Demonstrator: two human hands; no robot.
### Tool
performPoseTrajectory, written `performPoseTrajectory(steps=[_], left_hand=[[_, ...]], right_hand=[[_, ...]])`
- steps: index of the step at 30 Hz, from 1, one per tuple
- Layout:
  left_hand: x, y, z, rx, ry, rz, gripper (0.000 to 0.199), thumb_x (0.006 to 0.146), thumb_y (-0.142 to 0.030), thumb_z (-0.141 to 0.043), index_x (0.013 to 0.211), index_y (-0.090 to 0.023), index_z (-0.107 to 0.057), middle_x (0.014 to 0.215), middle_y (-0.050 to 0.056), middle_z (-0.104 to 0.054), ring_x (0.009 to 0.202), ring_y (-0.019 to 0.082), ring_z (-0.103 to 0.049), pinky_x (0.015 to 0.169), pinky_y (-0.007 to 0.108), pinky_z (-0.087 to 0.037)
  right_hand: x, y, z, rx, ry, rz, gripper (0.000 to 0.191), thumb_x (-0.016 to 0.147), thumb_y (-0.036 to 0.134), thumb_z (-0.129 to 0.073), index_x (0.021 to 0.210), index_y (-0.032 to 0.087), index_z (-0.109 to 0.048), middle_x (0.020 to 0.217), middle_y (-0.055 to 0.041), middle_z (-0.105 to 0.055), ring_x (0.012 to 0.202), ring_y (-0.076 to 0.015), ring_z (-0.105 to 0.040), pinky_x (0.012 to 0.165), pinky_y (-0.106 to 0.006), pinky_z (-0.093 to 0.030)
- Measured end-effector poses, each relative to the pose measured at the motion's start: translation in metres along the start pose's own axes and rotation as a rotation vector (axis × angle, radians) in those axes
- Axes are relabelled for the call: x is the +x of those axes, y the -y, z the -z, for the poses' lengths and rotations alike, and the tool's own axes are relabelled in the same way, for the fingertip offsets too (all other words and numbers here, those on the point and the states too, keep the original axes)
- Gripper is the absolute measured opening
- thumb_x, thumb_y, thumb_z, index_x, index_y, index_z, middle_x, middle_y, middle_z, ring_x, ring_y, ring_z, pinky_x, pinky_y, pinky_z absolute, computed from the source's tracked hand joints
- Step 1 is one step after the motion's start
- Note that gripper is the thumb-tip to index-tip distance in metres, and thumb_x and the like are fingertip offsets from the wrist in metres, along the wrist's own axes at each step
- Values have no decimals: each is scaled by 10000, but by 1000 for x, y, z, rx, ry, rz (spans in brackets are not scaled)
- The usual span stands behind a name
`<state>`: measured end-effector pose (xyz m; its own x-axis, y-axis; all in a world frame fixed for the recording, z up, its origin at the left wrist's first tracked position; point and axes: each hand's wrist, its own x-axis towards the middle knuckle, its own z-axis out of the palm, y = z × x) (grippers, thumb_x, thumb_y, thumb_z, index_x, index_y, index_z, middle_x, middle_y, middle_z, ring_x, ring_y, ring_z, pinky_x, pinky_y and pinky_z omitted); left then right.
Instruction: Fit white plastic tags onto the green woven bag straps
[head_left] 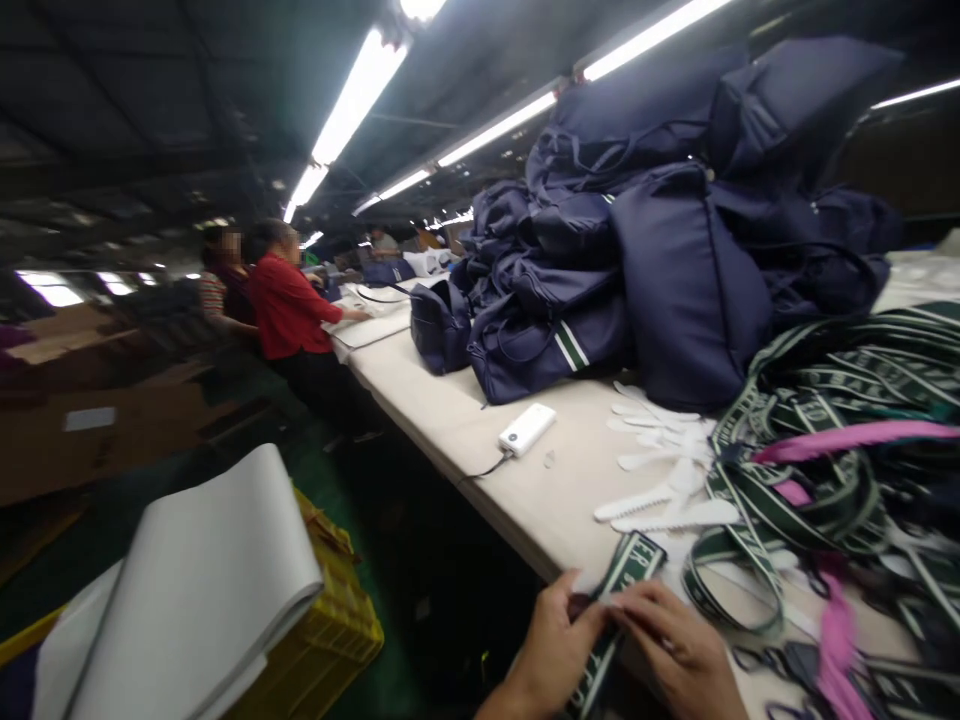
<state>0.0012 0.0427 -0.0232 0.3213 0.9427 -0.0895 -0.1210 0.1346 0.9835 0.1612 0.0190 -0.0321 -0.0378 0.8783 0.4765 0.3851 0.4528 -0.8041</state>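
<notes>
Both hands meet at the near edge of the table, on a green webbing strap [630, 562] with white stripes and lettering. My left hand [551, 640] is closed around the strap, thumb and fingers pinching it. Close beside it, my right hand [675, 640] pinches at the same strap; a small part between the fingertips is too blurred to make out. One strap end lies on the table beyond the hands, and the rest runs down toward me. White strips [675, 515] with toothed-looking edges lie just past the strap.
A tangled heap of green straps [810, 400] with pink ribbon [840, 620] fills the right. Navy bags [690, 290] are piled behind. A white power bank [528, 430] with a cable lies on the table [450, 420]. A yellow crate [337, 620] holds white sheets [202, 570]. People stand farther left.
</notes>
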Motion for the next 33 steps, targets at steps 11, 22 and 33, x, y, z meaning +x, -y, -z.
performPoseTrajectory(steps=[11,22,33], left_hand=[[5,8,10,332,-122,25,431,919,-498,-506,1048,-119,-667,981,102,-701,958,251,-637,877,323,-477],[14,-6,12,553,-40,-67,288,997,-379,-379,1029,-165,-569,775,24,-607,675,167,-559,660,266,-388],[3,16,-14,478,-298,-55,207,964,-315,-409,982,-158,-544,799,78,-616,726,198,-560,671,295,-370]], right_hand=[[19,13,-4,32,-53,-345,148,899,283,-658,798,191,-713,766,-16,-679,723,-157,-621,704,-258,-481],[28,13,-15,23,1,-229,162,967,255,-524,905,206,-666,1159,-79,-676,1001,-196,-660,898,-284,-511],[16,-35,-1,37,166,-357,416,833,575,-670,952,186,-754,1013,-54,-747,856,-182,-716,768,-133,-547]])
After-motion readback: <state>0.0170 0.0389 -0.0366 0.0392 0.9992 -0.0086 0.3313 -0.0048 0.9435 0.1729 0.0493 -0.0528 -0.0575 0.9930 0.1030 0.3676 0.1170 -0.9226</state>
